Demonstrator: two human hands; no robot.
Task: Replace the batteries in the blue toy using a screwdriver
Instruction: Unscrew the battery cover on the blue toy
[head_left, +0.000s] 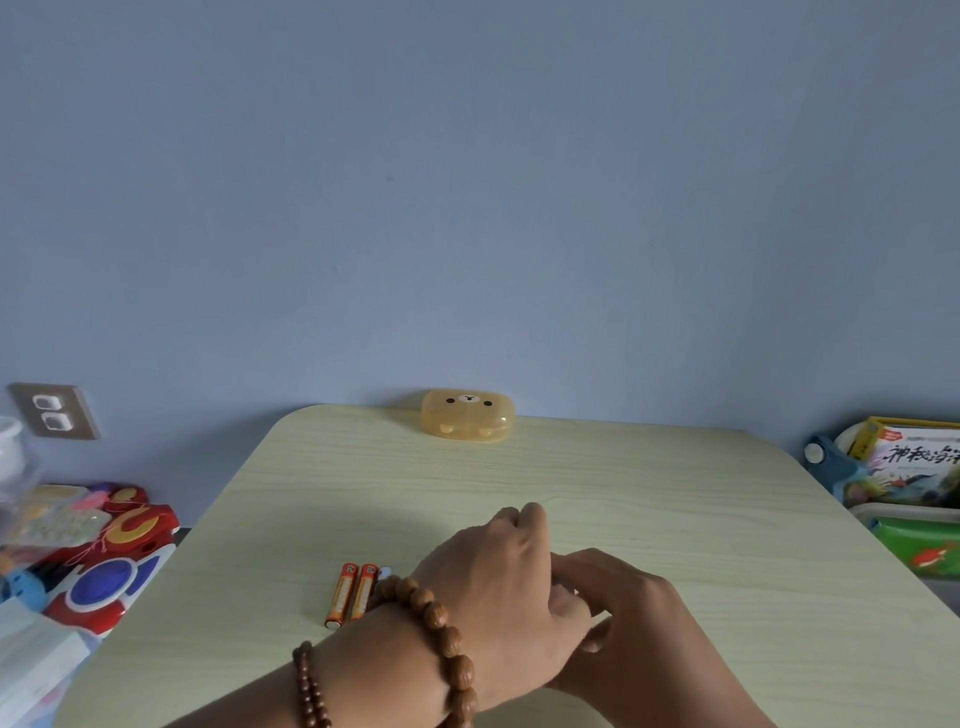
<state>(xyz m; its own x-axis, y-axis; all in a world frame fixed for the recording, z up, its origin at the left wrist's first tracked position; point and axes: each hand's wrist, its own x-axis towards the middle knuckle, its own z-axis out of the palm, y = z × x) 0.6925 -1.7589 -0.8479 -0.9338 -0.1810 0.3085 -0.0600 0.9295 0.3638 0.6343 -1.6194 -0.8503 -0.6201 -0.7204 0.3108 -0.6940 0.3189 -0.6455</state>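
Huddling over the table (675, 493), the left hand (498, 587) lies across the right hand (623, 613). Both sets of fingers are curled inward, but I cannot tell whether they clasp anything. Neither blue toy nor screwdriver shows, so either may be hidden beneath the left knuckles. The 2 orange batteries (350, 595) lie side by side just left of the left wrist, back from its fingertips, with their long axes pointing away from the person. They are nearer the left hand, which looks better placed to fetch them.
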